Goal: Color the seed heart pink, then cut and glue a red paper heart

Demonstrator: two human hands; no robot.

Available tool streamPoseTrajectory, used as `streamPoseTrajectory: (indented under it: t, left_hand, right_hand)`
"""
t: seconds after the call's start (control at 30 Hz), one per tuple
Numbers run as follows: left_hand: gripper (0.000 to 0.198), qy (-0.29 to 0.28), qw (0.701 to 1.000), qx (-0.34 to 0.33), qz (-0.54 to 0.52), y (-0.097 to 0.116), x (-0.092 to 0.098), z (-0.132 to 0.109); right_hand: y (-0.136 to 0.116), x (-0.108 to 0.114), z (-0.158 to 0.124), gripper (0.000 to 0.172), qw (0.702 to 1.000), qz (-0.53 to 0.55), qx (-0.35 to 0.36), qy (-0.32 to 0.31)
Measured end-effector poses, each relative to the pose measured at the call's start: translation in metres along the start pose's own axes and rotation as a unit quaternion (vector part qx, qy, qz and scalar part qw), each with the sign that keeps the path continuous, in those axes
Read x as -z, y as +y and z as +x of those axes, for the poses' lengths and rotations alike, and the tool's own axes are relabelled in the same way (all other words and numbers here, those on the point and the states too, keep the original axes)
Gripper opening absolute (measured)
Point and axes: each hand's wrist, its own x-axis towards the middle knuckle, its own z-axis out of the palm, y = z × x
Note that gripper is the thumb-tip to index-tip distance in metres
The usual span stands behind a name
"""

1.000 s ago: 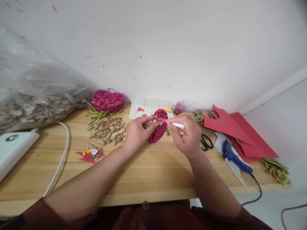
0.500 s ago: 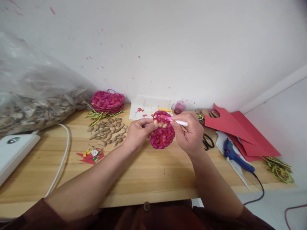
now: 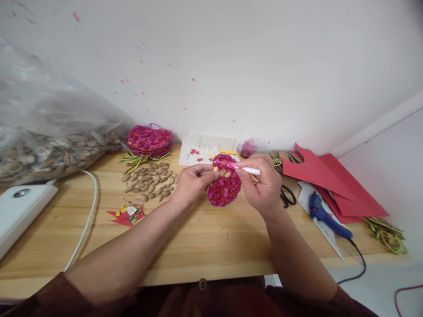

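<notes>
Disc of pink seeds [image 3: 226, 188] pinched at nine o'clock by left hand [image 3: 191, 182], right hand [image 3: 262, 187] pinching pen [image 3: 247, 170] at twelve o'clock, tip indistinct.

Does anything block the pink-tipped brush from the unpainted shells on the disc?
Nothing visible does. The left hand grips the disc at its left edge, and the brush in the right hand reaches the bare shells directly.
</notes>
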Motion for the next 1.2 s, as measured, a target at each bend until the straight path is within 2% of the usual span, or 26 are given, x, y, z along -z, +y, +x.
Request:
streamPoseTrajectory:
  t: [0.1, 0.27, 0.43, 0.6, 0.8, 1.0, 1.2]
  left_hand:
    - [0.031, 0.002, 1.0, -0.001, 0.003, 0.0004, -0.0003, -0.0002]
    - [0.033, -0.004, 1.0, 0.002, -0.003, -0.0011, 0.0003, 0.0001]
    - [0.033, -0.001, 1.0, 0.009, -0.018, -0.0006, 0.0004, 0.0003]
    - [0.037, -0.006, 0.999, 0.028, -0.041, 0.0001, -0.0006, 0.0]
    - [0.035, -0.004, 0.998, 0.034, -0.046, 0.0016, -0.0016, -0.0009]
    - [0.033, -0.007, 1.0, 0.011, -0.018, -0.0012, -0.0006, -0.0005]
    - [0.037, -0.001, 0.998, -0.048, 0.037, -0.0032, 0.0021, 0.0004]
  right_hand:
    - [-0.0003, 0.0003, 0.0002, 0.012, 1.0, -0.007, 0.009, -0.016]
    - [0.0009, 0.0017, 0.0002, 0.012, 1.0, -0.012, -0.004, 0.009]
    - [0.0015, 0.0019, 0.0006, 0.013, 1.0, -0.001, 0.016, -0.02]
    - [0.0027, 0.0026, 0.0, 0.014, 1.0, 0.001, -0.002, -0.003]
    - [0.0035, 0.0027, -0.0002, 0.013, 1.0, 0.0, 0.006, -0.018]
    - [0.0025, 0.0023, 0.0007, 0.013, 1.0, -0.002, -0.003, -0.002]
    - [-0.005, 0.0005, 0.0024, 0.013, 0.999, -0.021, 0.044, -0.017]
